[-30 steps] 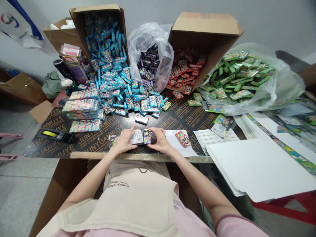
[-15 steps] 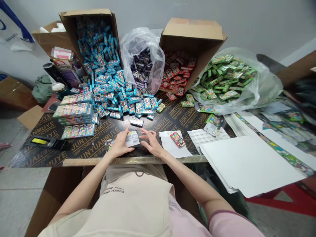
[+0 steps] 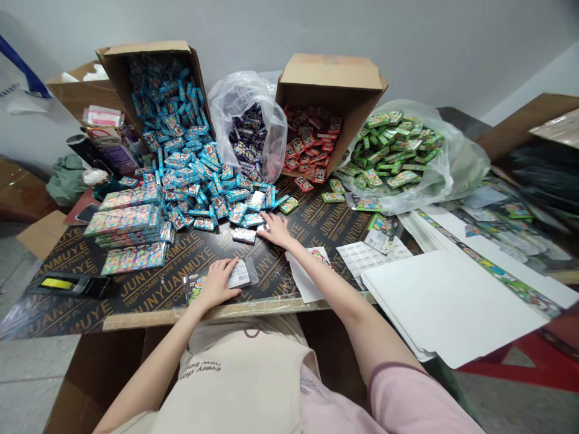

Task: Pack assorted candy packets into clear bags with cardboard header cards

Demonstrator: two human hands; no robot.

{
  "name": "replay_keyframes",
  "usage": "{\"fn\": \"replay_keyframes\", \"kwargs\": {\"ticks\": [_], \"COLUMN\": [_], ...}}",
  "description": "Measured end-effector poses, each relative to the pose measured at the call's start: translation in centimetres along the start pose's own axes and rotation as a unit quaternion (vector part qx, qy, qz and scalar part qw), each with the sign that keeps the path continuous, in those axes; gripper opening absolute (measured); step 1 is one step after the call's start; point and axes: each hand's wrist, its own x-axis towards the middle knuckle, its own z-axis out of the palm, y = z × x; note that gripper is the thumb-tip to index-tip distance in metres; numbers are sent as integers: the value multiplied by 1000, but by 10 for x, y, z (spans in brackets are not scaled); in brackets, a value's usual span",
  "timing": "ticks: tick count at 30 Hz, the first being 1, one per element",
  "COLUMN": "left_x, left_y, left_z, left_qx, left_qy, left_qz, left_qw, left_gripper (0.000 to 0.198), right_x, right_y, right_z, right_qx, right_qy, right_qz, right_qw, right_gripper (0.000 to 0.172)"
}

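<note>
Two bare hands | left hand (image 3: 217, 283), fingers spread, on carded packet (image 3: 239, 274) by plywood table (image 3: 266, 295) front edge | right hand (image 3: 275, 229), fingers splayed, at blue packets (image 3: 203, 193)

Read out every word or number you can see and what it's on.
"JUNYUANMUYE" on the black plywood board
"WBP COMBI CORE F/F PLYWOOD" on the same board
"every day" upside down on the beige apron
Packets and the white barcode label by the left hand: too small.
</note>
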Motion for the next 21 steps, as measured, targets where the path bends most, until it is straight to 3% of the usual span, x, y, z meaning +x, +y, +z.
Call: {"fn": "replay_keyframes", "kwargs": {"ticks": [2, 4, 6, 8, 11, 14, 18, 21], "left_x": [-1, -2, -3, -3, -2, -1, -2, 3], "left_y": [-2, -3, -2, -2, -1, -1, -1, 4], "left_z": [0, 1, 2, 4, 9, 13, 12, 3], "left_qx": [-7, -12, -13, -10, -6, -7, -19, -66], "left_qy": [-2, 0, 4, 9, 17, 19, 13, 20], "left_qz": [4, 5, 2, -1, -11, -22, -28, -37], "left_qw": [1000, 1000, 1000, 1000, 1000, 1000, 999, 997], "left_gripper": [82, 80, 79, 77, 77, 80, 79, 72], "right_x": [-3, 4, 23, 49, 85, 105, 105, 84], "right_y": [1, 14, 40, 73, 119, 143, 147, 129], "right_z": [-1, -10, -25, -43, -64, -67, -59, -60], "right_qx": [27, 61, 75, 71, 67, 68, 67, 71], "right_qy": [25, 112, 216, 261, 248, 237, 227, 235], "right_qz": [-40, -26, 60, 168, 252, 249, 237, 239], "right_qw": [999, 992, 972, 948, 933, 937, 942, 939], "right_gripper": [69, 57, 45, 44, 49, 43, 31, 31]}}
